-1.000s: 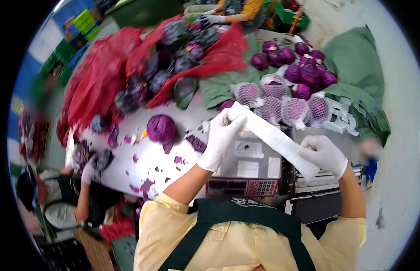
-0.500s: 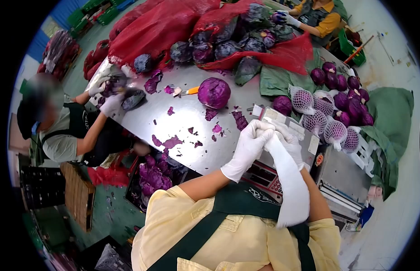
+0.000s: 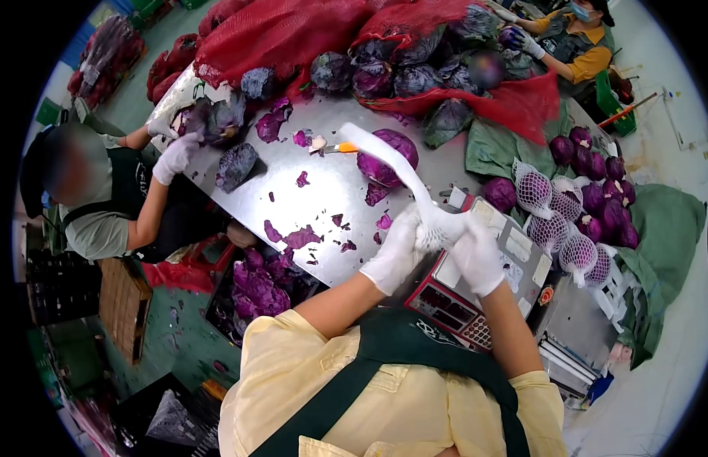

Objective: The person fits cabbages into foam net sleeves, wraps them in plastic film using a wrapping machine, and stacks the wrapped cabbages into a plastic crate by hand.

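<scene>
In white gloves, my left hand (image 3: pixel 397 251) and my right hand (image 3: pixel 478 254) grip a white mesh net sleeve (image 3: pixel 390 156) from either side. Its near end is bunched and spread between my fingers. The long tail reaches away over the table and partly covers a trimmed red cabbage (image 3: pixel 403 145). Left of that cabbage lies an orange-handled knife (image 3: pixel 341 148). Below my hands is a weighing scale (image 3: pixel 453 314) with a red keypad panel. To the right of the scale are several netted cabbages (image 3: pixel 548 232).
Cabbages in a red mesh sack (image 3: pixel 285 42) line the back of the metal table (image 3: pixel 293 171). Bare cabbages (image 3: pixel 617 221) sit at right by a green cloth (image 3: pixel 663 244). A crate of leaves (image 3: pixel 259 289) stands below left. One co-worker (image 3: pixel 110 198) is at left, another (image 3: pixel 571 46) at back right.
The sleeve's tail has swung from hanging down over my apron to pointing away across the table. My hands have moved slightly apart, spreading its near end. The left co-worker has put down a cabbage.
</scene>
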### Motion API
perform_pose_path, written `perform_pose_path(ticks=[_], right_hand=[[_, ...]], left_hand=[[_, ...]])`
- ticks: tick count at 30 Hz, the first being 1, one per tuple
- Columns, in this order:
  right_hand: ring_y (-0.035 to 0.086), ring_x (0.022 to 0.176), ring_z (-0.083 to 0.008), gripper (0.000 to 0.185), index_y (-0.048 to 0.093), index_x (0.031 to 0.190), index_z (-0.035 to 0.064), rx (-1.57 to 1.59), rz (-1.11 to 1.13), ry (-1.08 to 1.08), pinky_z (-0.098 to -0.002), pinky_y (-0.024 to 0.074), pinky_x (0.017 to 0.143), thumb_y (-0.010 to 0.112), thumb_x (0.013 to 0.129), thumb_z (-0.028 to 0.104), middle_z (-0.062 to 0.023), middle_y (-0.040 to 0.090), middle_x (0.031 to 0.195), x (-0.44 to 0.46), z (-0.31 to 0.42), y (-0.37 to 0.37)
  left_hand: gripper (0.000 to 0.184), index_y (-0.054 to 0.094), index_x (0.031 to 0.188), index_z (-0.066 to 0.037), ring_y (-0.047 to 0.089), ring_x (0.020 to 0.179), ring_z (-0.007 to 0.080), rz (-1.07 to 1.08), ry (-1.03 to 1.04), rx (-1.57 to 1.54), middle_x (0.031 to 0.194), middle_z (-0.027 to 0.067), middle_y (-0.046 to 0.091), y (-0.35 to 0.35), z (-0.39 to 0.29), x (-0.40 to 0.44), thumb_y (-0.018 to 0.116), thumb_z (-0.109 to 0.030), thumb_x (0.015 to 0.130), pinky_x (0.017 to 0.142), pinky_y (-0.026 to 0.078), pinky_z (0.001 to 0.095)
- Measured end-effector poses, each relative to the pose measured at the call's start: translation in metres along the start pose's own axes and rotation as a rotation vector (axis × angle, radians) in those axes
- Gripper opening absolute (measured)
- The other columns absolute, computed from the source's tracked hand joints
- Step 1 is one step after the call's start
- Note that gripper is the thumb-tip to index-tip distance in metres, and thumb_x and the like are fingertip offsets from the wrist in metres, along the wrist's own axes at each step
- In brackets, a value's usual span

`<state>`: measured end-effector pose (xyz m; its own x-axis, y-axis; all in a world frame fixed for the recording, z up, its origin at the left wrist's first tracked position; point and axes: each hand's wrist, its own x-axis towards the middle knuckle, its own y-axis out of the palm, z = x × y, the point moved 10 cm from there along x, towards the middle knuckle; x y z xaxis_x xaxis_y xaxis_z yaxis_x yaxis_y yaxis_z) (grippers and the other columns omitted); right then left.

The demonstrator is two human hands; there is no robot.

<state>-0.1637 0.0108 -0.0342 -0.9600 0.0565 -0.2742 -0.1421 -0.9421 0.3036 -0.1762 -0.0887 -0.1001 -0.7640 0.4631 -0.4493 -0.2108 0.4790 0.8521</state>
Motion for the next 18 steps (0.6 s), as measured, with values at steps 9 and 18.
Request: perform_pose_path(ticks=[9, 18], right_hand=[[0.065, 0.091, -0.0336, 0.04, 0.065, 0.096, 0.0004, -1.456, 0.498, 0.139, -0.0415, 0.0499, 0.08, 0.061, 0.084, 0.039, -0.0207, 0.066, 0.1, 0.088, -0.009, 0.01], [0.062, 0.096, -0.0413, 0.048, 0.067, 0.101, 0.0001, -1.388, 0.013, 0.041, -0.046, 0.0475, 0.088, 0.042, 0.095, 0.041, -0.0252, 0.065, 0.098, 0.289, -0.055, 0.019]], left_hand=[[0.02, 0.064, 0.099, -0.003, 0.058, 0.063, 0.0095, -0.396, 0.448, 0.823, 0.078, 0.0036, 0.066, -0.092, -0.14, 0.003, 0.065, -0.02, 0.087, 0.058, 0.048, 0.0266], [0.06, 0.063, 0.099, 0.006, 0.06, 0.063, 0.0261, -0.787, 0.065, 0.753, 0.074, 0.013, 0.065, -0.186, -0.143, 0.106, 0.034, -0.047, 0.099, 0.061, 0.046, 0.0397]])
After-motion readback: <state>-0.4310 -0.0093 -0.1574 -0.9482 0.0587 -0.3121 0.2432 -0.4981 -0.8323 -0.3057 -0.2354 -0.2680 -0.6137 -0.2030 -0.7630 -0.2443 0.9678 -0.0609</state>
